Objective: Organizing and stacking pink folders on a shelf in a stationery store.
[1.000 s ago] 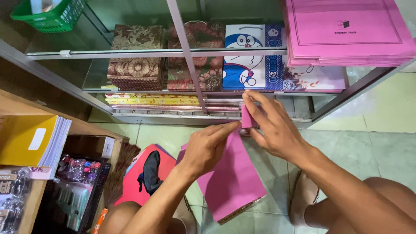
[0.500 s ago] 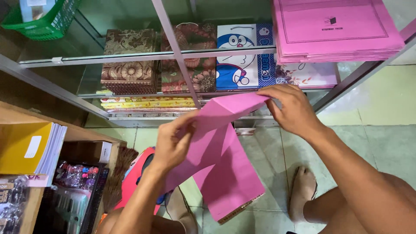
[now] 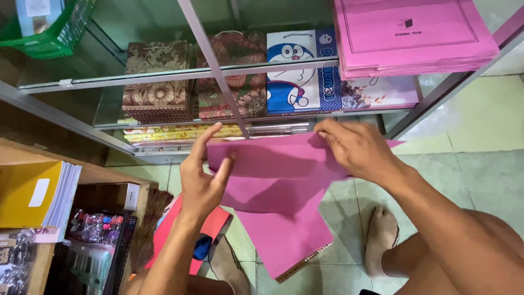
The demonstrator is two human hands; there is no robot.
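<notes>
Pink paper sheet (image 3: pixel 273 175) is spreading open between your two hands, held up in the air in front of the glass-fronted shelf unit (image 3: pixel 218 71) and above the tiled floor (image 3: pixel 480 164). Your left hand (image 3: pixel 204 180) is pinching its left edge, thumb behind and fingers half open with the index finger sticking up free, so the hold there is looking light. Your right hand (image 3: pixel 355 147) is curling closed over the top right corner, fingertips pressing the fold. A lower flap of the sheet is hanging down toward a pile of pink sheets (image 3: pixel 284 240) lying on the floor between your feet. The likeliest trouble, as I judge it, is the left edge slipping out of that loose pinch, because only a couple of fingers are gripping it; the sheet would then be swinging from the right hand and creasing crookedly. Pulling the two hands apart too hard is risking a tear along the fold, since thin paper is giving little warning. The hanging flap is also brushing close to the pile below and could be dragging its top sheet askew. A stack of pink folded pieces (image 3: pixel 409 38) is overhanging the shelf just above your right hand, so lifting carelessly could be knocking it loose
</notes>
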